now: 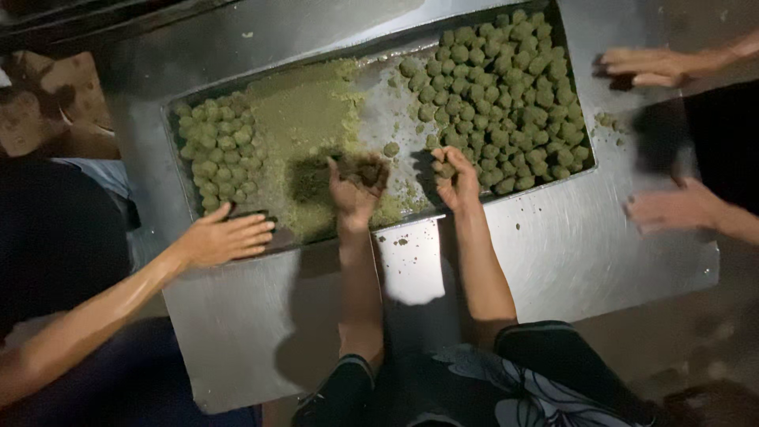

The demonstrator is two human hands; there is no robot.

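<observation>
The left hand (355, 188) digs clenched fingers into the loose green crumbly mixture (304, 126) mid-tray, while the right hand (456, 178) curls tight around a small ball beside the big pile of rolled balls (506, 95). Crumbs could spill over the metal tray's (379, 59) near rim, since both wrists press there.

Food-making workplace: steel table (553, 261), tray (379, 55) of green balls (506, 95).
</observation>
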